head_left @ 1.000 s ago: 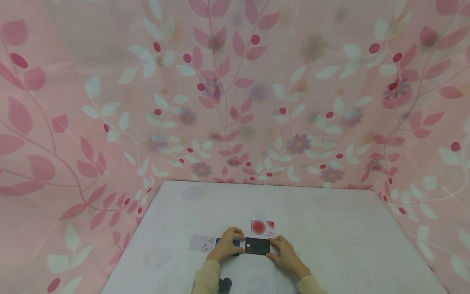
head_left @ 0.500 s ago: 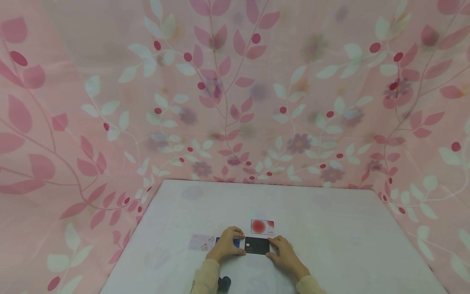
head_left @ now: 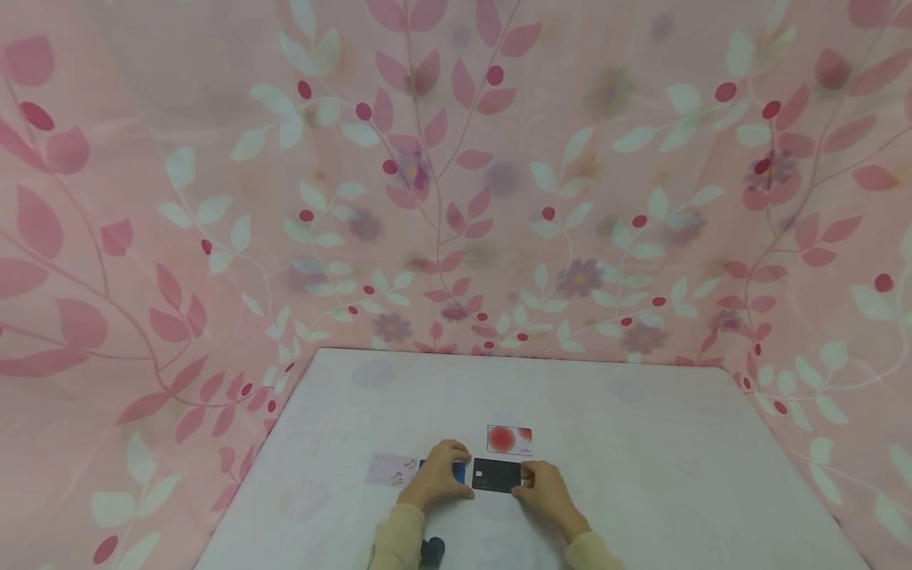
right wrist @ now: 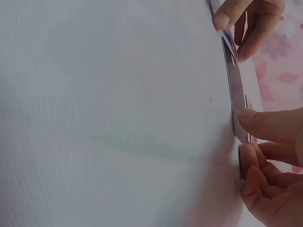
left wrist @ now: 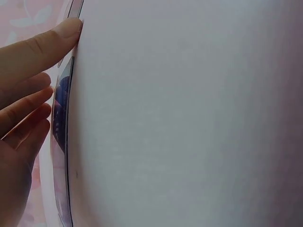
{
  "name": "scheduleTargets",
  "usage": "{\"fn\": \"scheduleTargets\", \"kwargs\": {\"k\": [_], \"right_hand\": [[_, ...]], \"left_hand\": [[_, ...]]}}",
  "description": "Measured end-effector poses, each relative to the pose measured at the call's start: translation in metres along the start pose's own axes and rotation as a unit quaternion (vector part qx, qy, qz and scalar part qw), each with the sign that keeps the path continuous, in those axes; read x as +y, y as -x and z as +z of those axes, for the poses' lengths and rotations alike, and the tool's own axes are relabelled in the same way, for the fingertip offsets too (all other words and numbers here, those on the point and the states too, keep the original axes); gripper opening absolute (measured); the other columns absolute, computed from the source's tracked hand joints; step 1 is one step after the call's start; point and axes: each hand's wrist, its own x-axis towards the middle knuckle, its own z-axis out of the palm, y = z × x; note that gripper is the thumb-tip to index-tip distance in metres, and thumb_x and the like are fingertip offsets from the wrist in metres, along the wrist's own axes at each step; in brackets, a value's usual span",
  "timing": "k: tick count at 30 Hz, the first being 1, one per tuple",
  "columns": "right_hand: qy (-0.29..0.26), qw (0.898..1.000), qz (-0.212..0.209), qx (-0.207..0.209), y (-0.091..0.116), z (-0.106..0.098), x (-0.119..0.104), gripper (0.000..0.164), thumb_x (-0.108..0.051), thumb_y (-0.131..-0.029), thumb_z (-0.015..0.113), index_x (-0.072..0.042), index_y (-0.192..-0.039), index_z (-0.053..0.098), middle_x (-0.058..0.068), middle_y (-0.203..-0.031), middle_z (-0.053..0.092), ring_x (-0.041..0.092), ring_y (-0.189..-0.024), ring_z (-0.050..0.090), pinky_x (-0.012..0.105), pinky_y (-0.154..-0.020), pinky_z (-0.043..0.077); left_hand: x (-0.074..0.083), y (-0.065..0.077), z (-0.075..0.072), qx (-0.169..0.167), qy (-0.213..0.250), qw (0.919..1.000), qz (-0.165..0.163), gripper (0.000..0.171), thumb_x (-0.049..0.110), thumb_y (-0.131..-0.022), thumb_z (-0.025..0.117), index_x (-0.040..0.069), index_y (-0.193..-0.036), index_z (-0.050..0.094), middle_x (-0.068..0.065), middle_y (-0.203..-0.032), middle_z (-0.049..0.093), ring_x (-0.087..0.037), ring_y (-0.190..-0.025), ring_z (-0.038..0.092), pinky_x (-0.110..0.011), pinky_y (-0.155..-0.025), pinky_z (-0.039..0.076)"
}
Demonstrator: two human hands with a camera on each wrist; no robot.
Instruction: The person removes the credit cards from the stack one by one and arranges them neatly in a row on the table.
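Note:
A black card (head_left: 496,475) with a chip and pale lettering lies flat on the white table. My right hand (head_left: 545,491) holds its right end; the right wrist view shows the thumb (right wrist: 255,123) on the card and the other fingers bent. Arched over a blue card (head_left: 460,473), my left hand (head_left: 436,477) hides much of it. Its thumb and forefinger are spread near the black card's left edge, the fingers loosely bent; contact there is hard to tell. A white card with red circles (head_left: 509,440) lies just beyond the black one.
Left of the blue card lies a pale pink card (head_left: 390,469) with small figures. A black object (head_left: 431,552), partly hidden by the left sleeve, sits near the front. A pink floral cloth (head_left: 456,198) hangs behind the white table (head_left: 641,443).
The black card has shifted very slightly left. My right hand's fingers have bent in more at its right end. My left hand has barely moved; the other cards have stayed put.

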Motion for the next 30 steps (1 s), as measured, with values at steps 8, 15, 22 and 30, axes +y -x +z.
{"fn": "scheduleTargets", "kwargs": {"k": [8,15,22,30], "right_hand": [[-0.022,0.999,-0.04,0.011,-0.002,0.007,-0.004,0.022,0.004,-0.066,0.074,0.006,-0.085,0.064,0.0,-0.071,0.053,0.007,-0.064,0.049,0.019,-0.055,0.045],[0.04,0.999,-0.028,0.001,-0.006,0.007,-0.004,0.056,-0.016,-0.063,0.084,0.01,-0.108,0.061,0.002,-0.078,0.051,0.014,-0.073,0.045,0.027,-0.062,0.042],[0.101,0.993,-0.056,0.009,-0.011,0.006,0.001,0.055,-0.023,-0.062,0.085,0.003,-0.106,0.062,0.001,-0.079,0.045,0.014,-0.073,0.04,0.03,-0.062,0.038],[0.092,0.994,-0.053,-0.038,-0.011,0.004,0.0,0.048,-0.017,-0.064,0.083,-0.004,-0.105,0.062,0.003,-0.089,0.049,0.016,-0.079,0.047,0.036,-0.072,0.046]], "left_hand": [[-0.003,-0.001,-0.004,0.01,-0.009,0.9999,0.002,0.058,0.021,-0.052,0.09,-0.005,-0.1,0.069,-0.01,-0.104,0.06,-0.028,-0.1,0.055,-0.039,-0.094,0.045],[-0.001,0.001,-0.01,0.001,-0.033,0.9994,-0.014,0.064,0.025,-0.047,0.092,-0.004,-0.099,0.07,-0.009,-0.104,0.058,-0.026,-0.1,0.053,-0.037,-0.094,0.046],[-0.002,0.004,-0.013,-0.02,-0.019,0.9983,-0.051,0.061,0.024,-0.048,0.091,0.0,-0.1,0.071,-0.007,-0.108,0.055,-0.026,-0.103,0.051,-0.04,-0.096,0.044],[-0.004,0.007,-0.014,-0.027,0.003,0.9979,-0.059,0.052,0.021,-0.052,0.089,0.005,-0.098,0.073,-0.007,-0.109,0.054,-0.027,-0.105,0.049,-0.044,-0.097,0.043]]}}
